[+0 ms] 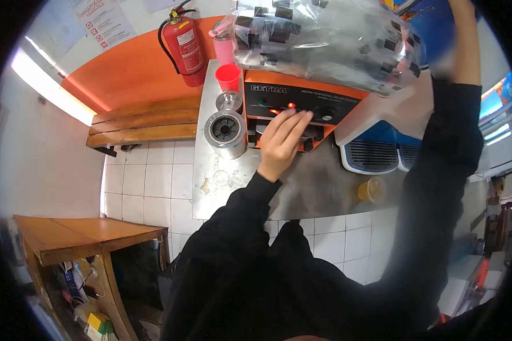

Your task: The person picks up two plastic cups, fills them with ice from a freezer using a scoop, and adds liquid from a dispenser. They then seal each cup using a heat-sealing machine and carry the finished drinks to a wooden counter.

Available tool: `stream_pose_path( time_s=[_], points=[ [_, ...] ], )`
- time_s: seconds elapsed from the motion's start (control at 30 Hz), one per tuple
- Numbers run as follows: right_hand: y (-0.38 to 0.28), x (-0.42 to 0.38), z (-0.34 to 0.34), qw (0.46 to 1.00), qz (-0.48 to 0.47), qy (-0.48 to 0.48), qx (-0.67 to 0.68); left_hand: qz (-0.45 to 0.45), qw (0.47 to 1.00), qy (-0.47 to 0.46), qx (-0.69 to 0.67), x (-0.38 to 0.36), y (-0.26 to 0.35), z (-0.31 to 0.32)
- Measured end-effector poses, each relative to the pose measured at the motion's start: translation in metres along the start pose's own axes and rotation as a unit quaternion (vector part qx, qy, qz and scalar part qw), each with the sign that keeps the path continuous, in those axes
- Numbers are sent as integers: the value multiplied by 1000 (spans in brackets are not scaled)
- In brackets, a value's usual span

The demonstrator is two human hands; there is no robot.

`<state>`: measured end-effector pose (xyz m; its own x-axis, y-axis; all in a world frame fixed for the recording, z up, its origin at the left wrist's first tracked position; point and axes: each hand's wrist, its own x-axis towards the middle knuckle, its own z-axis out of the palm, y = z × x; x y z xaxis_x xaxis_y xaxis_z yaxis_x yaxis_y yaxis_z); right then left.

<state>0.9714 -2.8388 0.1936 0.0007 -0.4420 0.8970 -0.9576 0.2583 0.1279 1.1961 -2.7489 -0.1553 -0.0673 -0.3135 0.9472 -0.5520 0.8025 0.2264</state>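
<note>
Nearest the camera was the person's black top, both sleeves running fwd. The left hand (281, 143) lay flat w/ fingers (294, 122) stretched out, gripping nothing, tips resting on the front of the orange machine (301, 96), just below its lit red lamp and beside the black dial (326, 115). The machine sat on the steel counter (324, 187), toward the back, approx centre. To the person's right on the counter stood a plastic cup of orange drink (372, 189), well apart from the left hand. Left of the machine stood a round metal holder (226, 132), w/ a smaller metal lid (229, 102) and a red cup (228, 77) behind it. Right of the machine was a blue-and-white unit (381, 150). Further back, a clear plastic roll/film (324, 40) w/ black marks lay on top of the machine. The right hand (463, 34) was raised high near that film; blurred and cut off, so can't tell if it gripped anything. Far left: red fire extinguisher (183, 48) on the orange wall, wooden bench (148, 122) below.
</note>
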Motion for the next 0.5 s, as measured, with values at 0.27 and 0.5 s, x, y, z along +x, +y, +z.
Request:
stream_pose_path(
  time_s=[0.27,0.5],
  points=[
    [-5,-16,-4,863,144,21,484,7,1000,-12,-13,39,0,51],
    [-9,-28,-8,888,163,77,423,-37,999,-21,-28,39,5,54]
  ],
)
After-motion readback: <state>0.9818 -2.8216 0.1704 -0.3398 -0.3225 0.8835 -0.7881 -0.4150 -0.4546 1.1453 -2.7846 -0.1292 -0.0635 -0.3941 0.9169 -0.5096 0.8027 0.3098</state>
